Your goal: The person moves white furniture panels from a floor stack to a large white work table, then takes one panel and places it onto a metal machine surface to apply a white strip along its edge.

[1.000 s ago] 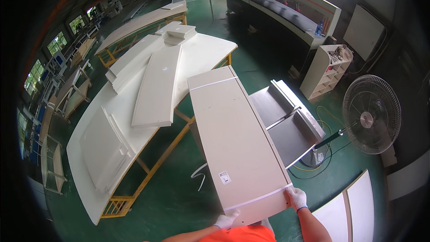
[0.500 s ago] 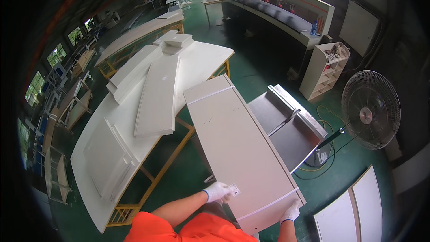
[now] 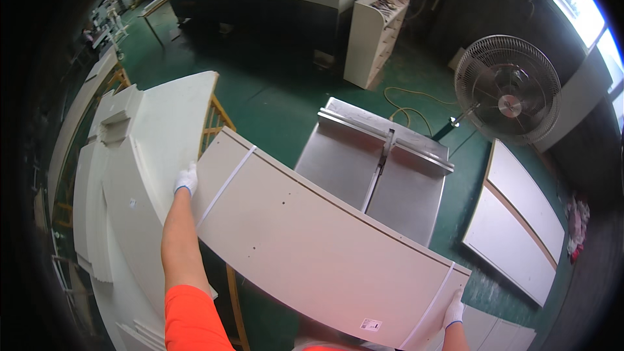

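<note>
A long strapped stack of light beige panels [image 3: 305, 227] lies crosswise in front of me. A white strap [image 3: 227, 182] crosses it near the left end and another strap [image 3: 429, 302] near the right. A small white label [image 3: 371, 324] is stuck to the top face by the near edge. Gloved in white, my left hand [image 3: 186, 179] is closed at the stack's left end. At its right end my right hand [image 3: 455, 310], also gloved, grips the edge, its fingers partly hidden. The stack covers the near part of a steel-topped stand [image 3: 344, 162].
White panels [image 3: 133, 211] lie piled on a table [image 3: 185, 101] at the left. A pedestal fan [image 3: 509, 91] stands at the right, with a yellow cable [image 3: 416, 112] on the floor. Two-part white panels [image 3: 520, 214] lie beyond my right hand. A shelf unit [image 3: 367, 45] stands behind.
My left hand has left the label and gone to the stack's far end, now at the left. The stack has turned from lengthwise to crosswise in view. The view has swung to the right.
</note>
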Motion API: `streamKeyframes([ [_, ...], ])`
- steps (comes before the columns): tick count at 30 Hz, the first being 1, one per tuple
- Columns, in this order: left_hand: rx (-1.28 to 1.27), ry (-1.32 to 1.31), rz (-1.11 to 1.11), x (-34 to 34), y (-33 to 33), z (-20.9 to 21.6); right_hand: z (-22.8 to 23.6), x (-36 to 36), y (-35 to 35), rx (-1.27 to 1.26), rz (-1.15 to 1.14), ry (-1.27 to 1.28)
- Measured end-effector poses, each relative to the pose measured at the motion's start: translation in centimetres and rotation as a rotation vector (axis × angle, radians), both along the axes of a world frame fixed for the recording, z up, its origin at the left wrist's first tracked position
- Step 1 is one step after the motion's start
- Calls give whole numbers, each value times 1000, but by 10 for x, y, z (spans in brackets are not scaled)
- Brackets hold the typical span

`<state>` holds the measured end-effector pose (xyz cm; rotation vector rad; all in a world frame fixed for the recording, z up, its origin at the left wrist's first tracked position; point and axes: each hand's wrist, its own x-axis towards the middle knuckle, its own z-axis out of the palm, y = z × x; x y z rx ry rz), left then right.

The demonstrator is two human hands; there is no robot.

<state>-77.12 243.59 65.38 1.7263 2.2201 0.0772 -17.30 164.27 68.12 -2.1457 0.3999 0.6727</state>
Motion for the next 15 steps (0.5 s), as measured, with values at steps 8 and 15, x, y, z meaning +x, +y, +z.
streamKeyframes([
  [8,-593,-765,-145,70,108,-37,17,-17,-6,-8,-102,64],
  [15,-251,-503,-626,333,176,39,-5,6,-15,-17,-71,102],
])
